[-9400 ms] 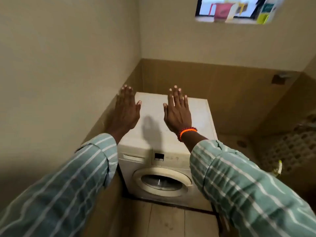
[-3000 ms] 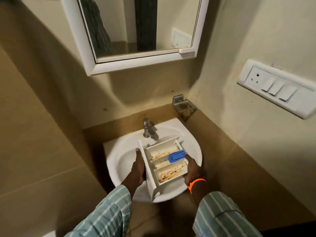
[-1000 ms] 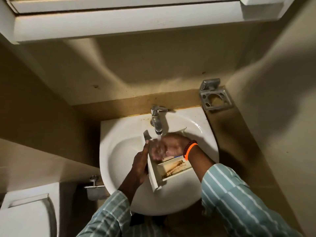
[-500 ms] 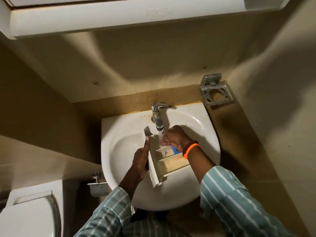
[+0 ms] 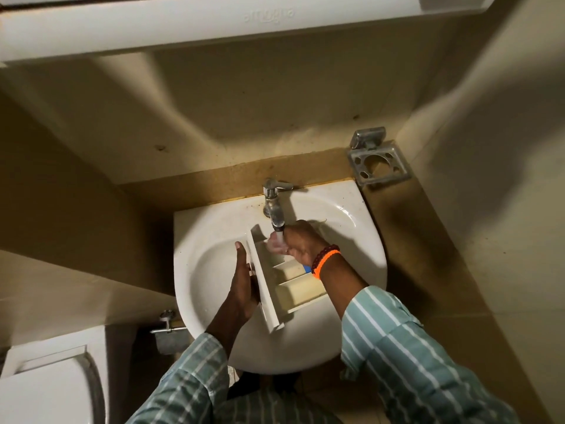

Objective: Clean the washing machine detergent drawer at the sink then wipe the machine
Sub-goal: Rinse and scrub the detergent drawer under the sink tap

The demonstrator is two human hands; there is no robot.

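The white detergent drawer (image 5: 293, 289) lies in the white sink (image 5: 211, 240), its front panel on the left. My left hand (image 5: 243, 286) grips that front panel and steadies the drawer. My right hand (image 5: 298, 243), with an orange bracelet at the wrist, is inside the drawer's far compartment, fingers bent under the water running from the chrome tap (image 5: 275, 206). A blue insert (image 5: 306, 268) peeks out beside my right wrist. The two near compartments look pale and wet. The washing machine is out of view.
A metal holder (image 5: 377, 162) is fixed to the wall right of the sink. A white cabinet (image 5: 214, 22) hangs overhead. A white toilet (image 5: 46, 390) stands at lower left, with a chrome valve (image 5: 167, 321) beside the sink. Walls close in on both sides.
Earlier I carried the dirty drawer from the washing machine to the sink. In the last second my right hand moved toward the far compartment, and the brown residue is gone from the near compartment.
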